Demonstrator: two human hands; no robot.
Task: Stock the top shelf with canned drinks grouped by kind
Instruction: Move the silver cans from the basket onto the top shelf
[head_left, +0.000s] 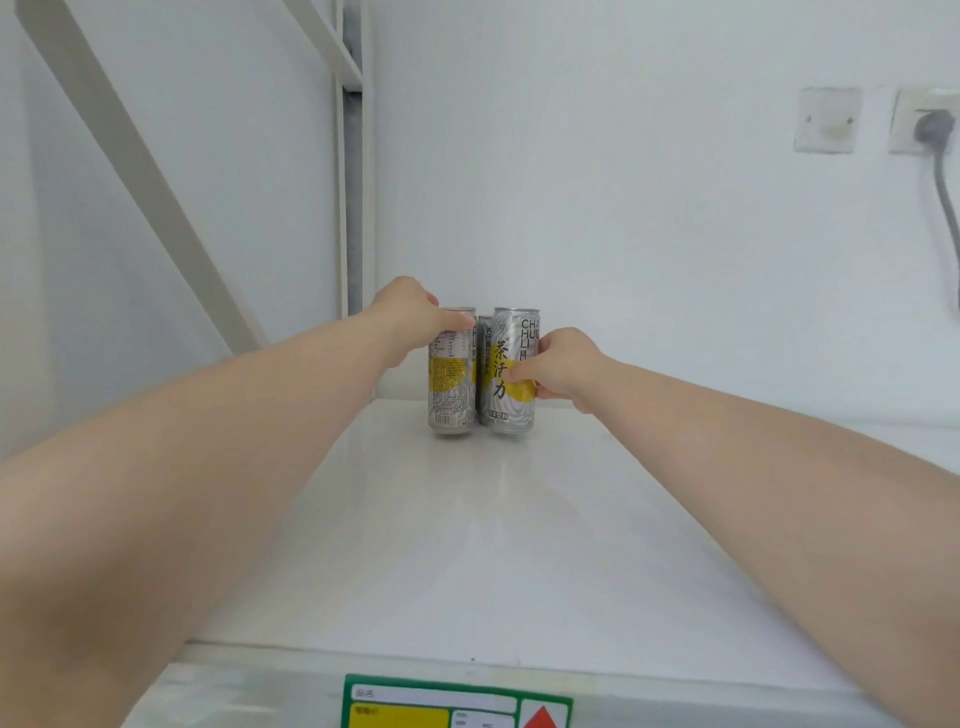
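In the head view, both bare forearms reach in from the lower corners toward the middle of the frame, where three tall silver-and-yellow cans stand upright in a tight cluster at the far end of the white shelf. The left hand is curled round the upper part of the left can, with its thumb lying across the front just under the rim, so the nutrition print and barcode face the camera below it. The right hand grips the right can at mid-height from the right side, fingers wrapped behind and thumb pressed on the yellow band (the large black characters on the front stay readable). A third can shows only as a narrow strip between and behind the other two. The left and right cans stand just beside each other, almost touching. Along the bottom edge of the frame a green-bordered label with a yellow patch sits on the shelf's front lip. At the upper right, two wall sockets are mounted side by side, a grey plug in the right one.
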